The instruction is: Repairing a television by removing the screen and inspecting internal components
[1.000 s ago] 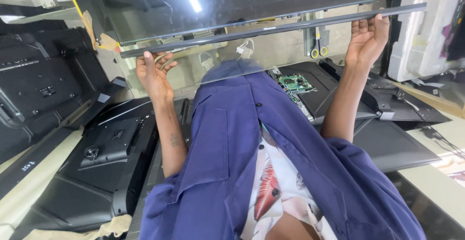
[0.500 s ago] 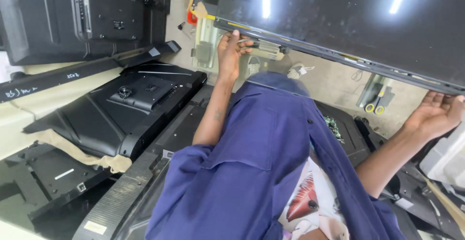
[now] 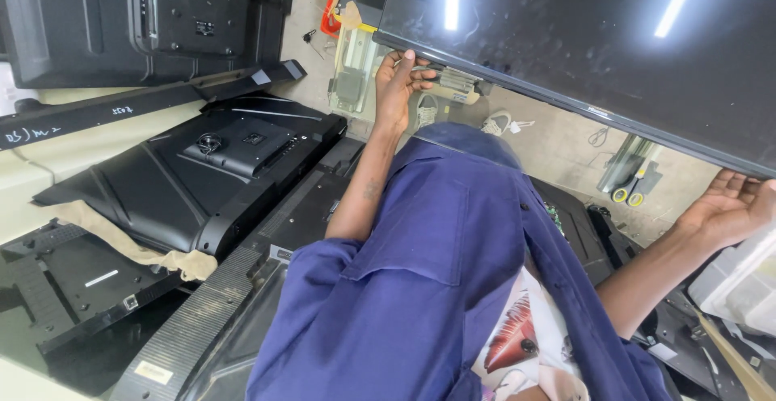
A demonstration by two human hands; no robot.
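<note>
I hold a large flat television panel (image 3: 582,37) up in front of me, its dark glossy screen reflecting ceiling lights. My left hand (image 3: 398,86) grips its lower edge near the left corner. My right hand (image 3: 731,207) supports the same edge at the far right, fingers curled under it. The panel tilts down to the right. My blue work coat (image 3: 420,272) fills the lower middle of the view.
Black television back covers (image 3: 218,166) lie on the floor at left, one on a beige cloth (image 3: 121,243). Another black set (image 3: 145,21) leans at top left. A circuit board (image 3: 556,219) and yellow-handled tools (image 3: 630,183) lie right of me. A white container (image 3: 740,284) stands at right.
The view has swung left and the panel has tilted and shifted to the right above me. Both hands have kept their hold on its lower edge.
</note>
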